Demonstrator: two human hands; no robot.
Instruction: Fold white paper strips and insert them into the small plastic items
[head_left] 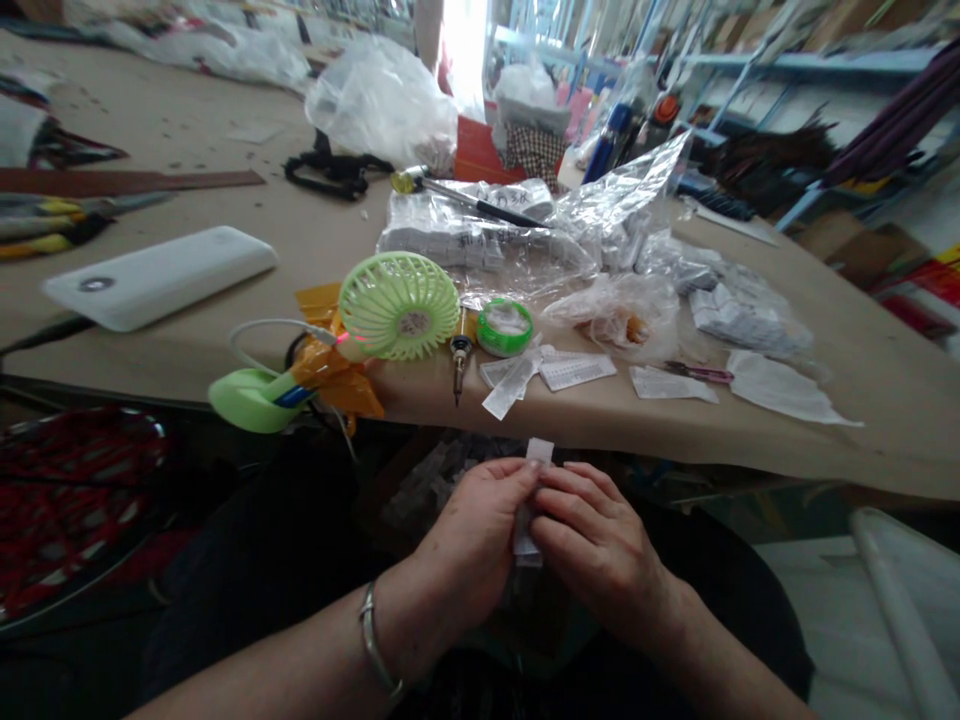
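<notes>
My left hand [474, 525] pinches a narrow white fabric label strip [540, 450] between thumb and fingers, just below the table's front edge. The fingers of my right hand [600, 530] close on the same strip from the other side. One end of the strip sticks up above my fingertips, and its lower end hangs between my palms. Several loose printed labels [577, 370] lie near the table edge above my hands. Beside them are a round green tub [505, 327] with whitish contents and a slim tool [459, 365] with a pointed metal tip.
A green fan [399, 305] with orange tape stands at the left edge, near a white power bank [165, 275]. Clear plastic bags [517, 245] with label bundles lie behind. Pink-handled snips [701, 372] are at right. Below the table is a pile of white scraps [431, 480].
</notes>
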